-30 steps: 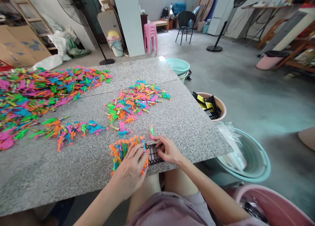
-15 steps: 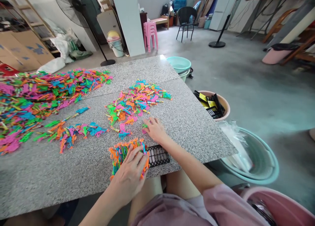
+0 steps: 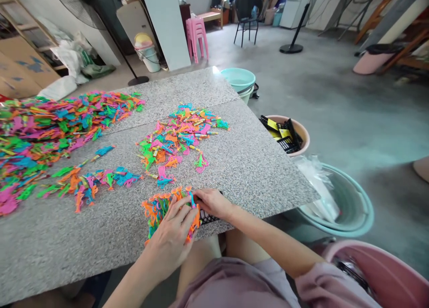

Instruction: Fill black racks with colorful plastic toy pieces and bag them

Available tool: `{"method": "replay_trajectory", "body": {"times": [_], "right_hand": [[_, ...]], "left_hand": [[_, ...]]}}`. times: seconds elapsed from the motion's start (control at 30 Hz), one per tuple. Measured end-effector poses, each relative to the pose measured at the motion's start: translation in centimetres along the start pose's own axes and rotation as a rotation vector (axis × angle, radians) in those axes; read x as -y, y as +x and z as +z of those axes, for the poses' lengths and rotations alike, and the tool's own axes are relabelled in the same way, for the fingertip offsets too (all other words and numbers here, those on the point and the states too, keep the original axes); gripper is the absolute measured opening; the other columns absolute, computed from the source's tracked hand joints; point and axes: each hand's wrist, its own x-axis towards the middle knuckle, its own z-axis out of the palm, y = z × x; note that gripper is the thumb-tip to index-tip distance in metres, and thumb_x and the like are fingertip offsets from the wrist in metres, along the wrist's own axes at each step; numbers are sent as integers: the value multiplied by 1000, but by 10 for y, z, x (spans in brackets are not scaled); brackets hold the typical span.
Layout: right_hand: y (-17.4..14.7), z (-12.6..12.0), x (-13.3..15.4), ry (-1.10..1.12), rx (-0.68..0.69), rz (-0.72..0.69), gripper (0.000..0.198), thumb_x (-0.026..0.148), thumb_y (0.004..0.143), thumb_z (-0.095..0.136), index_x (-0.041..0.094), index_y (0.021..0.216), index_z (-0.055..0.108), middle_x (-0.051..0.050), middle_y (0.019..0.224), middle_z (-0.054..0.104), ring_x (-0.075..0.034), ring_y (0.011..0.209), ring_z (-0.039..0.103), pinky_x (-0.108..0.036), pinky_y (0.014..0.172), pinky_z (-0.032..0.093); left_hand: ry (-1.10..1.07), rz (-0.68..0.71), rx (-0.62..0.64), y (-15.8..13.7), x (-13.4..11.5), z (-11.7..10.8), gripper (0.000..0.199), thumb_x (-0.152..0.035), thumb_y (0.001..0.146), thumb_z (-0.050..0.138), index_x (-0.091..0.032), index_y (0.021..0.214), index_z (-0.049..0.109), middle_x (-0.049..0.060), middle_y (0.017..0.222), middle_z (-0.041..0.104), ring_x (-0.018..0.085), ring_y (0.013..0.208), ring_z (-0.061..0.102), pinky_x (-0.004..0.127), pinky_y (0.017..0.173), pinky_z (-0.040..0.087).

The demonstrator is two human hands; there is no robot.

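A row of small bright plastic toys, mostly orange-ended, stands packed side by side at the table's near edge. My left hand lies over the right part of this row, fingers curved across the toys and holding them together. At the row's right end my right hand has its fingertips bunched against the last toys; whatever they pinch is hidden. Beneath that hand a black plastic grid tray shows in part. A green and pink toy lies loose beyond my right hand.
Beyond the hands is a loose heap of toys, with a far larger pile at the left. The speckled stone table ends at the right. Below that edge stand a tub of black trays, a teal basin and a pink tub.
My right hand has drawn back from the loose green and pink toy to the row's right end, covering much of the black tray. My left hand stays on the row. The view has shifted slightly.
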Motion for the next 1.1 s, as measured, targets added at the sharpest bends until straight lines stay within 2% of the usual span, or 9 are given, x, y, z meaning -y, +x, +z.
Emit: {"method": "replay_trajectory", "body": {"times": [0.23, 0.43, 0.5, 0.63, 0.77, 0.83, 0.97, 1.03, 1.1], "right_hand": [[2, 5, -9, 53, -56, 25, 3, 21, 91, 61, 21, 88, 63, 0, 78, 70, -13, 71, 66, -20, 68, 47], [4, 3, -8, 96, -245, 21, 11, 21, 95, 50, 21, 100, 61, -4, 93, 69, -16, 88, 65, -27, 82, 50], [14, -4, -16, 39, -305, 123, 15, 19, 95, 45, 19, 102, 58, -8, 97, 67, -18, 91, 63, -31, 84, 50], [56, -23, -29, -159, -362, 475, 21, 24, 94, 44, 13, 109, 54, -16, 107, 62, -25, 100, 61, -39, 88, 48], [97, -39, -29, -298, -135, 736, 54, 43, 75, 76, 10, 112, 55, -22, 120, 60, -34, 116, 56, -42, 94, 45], [101, -46, -31, -296, -27, 815, 59, 40, 65, 84, 11, 108, 58, -20, 115, 63, -32, 111, 60, -37, 87, 48], [63, -67, -40, -291, -39, 818, 51, 42, 61, 86, 14, 96, 60, -12, 95, 68, -25, 88, 65, -30, 71, 47], [28, -80, -38, -254, -106, 784, 47, 43, 62, 84, 16, 90, 58, -8, 88, 67, -21, 80, 63, -28, 66, 44], [-12, -93, -26, -158, -168, 750, 45, 43, 63, 83, 17, 87, 56, -3, 78, 64, -17, 69, 59, -26, 60, 41]], "left_hand": [[1, -29, 8, 1, -3, -1, 40, -10, 86, 51, -17, 125, 51, 10, 111, 61, 31, 129, 46, 56, 107, 45], [-15, -22, 17, 1, -2, -1, 41, -8, 84, 51, -14, 125, 52, 13, 114, 60, 32, 129, 45, 57, 106, 45], [-19, -20, 21, 1, -2, 0, 41, -7, 83, 52, -13, 123, 53, 13, 112, 60, 32, 128, 45, 58, 107, 44], [-59, -51, 11, 3, -4, -1, 41, -9, 81, 57, -14, 122, 55, 12, 108, 61, 32, 127, 47, 57, 107, 44], [-111, -90, -6, 2, -6, -21, 54, -24, 79, 69, -19, 130, 51, 13, 120, 58, 33, 126, 48, 55, 104, 47], [-106, -117, -124, -2, -11, -39, 59, -32, 80, 70, -22, 134, 48, 14, 131, 54, 33, 127, 49, 55, 105, 45], [-260, -205, -456, -9, -44, -51, 33, -25, 90, 60, -27, 123, 55, 7, 116, 64, 23, 110, 61, 43, 98, 51], [-554, -220, -353, -9, -70, -35, 29, -27, 92, 59, -28, 121, 56, 5, 110, 67, 20, 101, 65, 37, 90, 55], [-909, -259, -133, -4, -94, -6, 46, -38, 92, 60, -26, 134, 47, 11, 125, 63, 23, 109, 64, 39, 91, 55]]}}
